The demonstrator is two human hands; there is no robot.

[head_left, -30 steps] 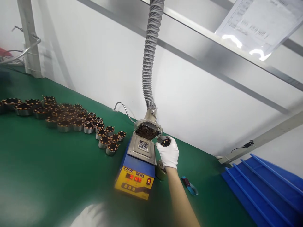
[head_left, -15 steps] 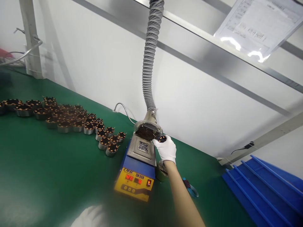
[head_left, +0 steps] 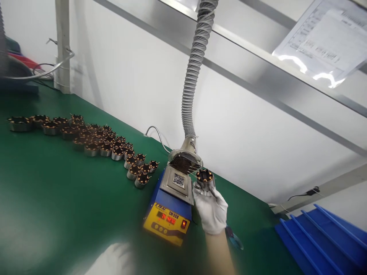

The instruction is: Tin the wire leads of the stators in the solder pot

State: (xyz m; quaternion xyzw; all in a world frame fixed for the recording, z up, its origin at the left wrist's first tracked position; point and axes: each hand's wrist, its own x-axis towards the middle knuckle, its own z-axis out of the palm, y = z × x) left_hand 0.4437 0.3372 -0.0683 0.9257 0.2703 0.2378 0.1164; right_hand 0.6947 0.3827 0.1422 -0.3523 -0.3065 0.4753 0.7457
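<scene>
My right hand (head_left: pixel 210 208), in a white glove, grips a round motor stator (head_left: pixel 204 179) with copper windings and black inserts, just right of the blue and yellow solder pot (head_left: pixel 168 223). Thin wire ends stick out from the stator toward the pot's metal top plate (head_left: pixel 166 184). A shiny square of solder (head_left: pixel 179 180) shows in that plate. My left hand (head_left: pixel 113 261), also white-gloved, is low at the bottom edge and blurred; its fingers are smeared. Several other stators (head_left: pixel 117 153) stand in a band on the green table (head_left: pixel 86 198) left of the pot.
A grey ribbed hose (head_left: pixel 192 80) ends in a round hood (head_left: pixel 185 158) behind the pot. Teal-handled pliers (head_left: pixel 234 238) lie right of my right wrist. Blue trays (head_left: pixel 323 240) are at the far right. A metal post (head_left: pixel 63 49) rises at the back left.
My right hand has come back from the hood side with the stator, turned palm up and now nearer the camera. The view has shifted a little to the left.
</scene>
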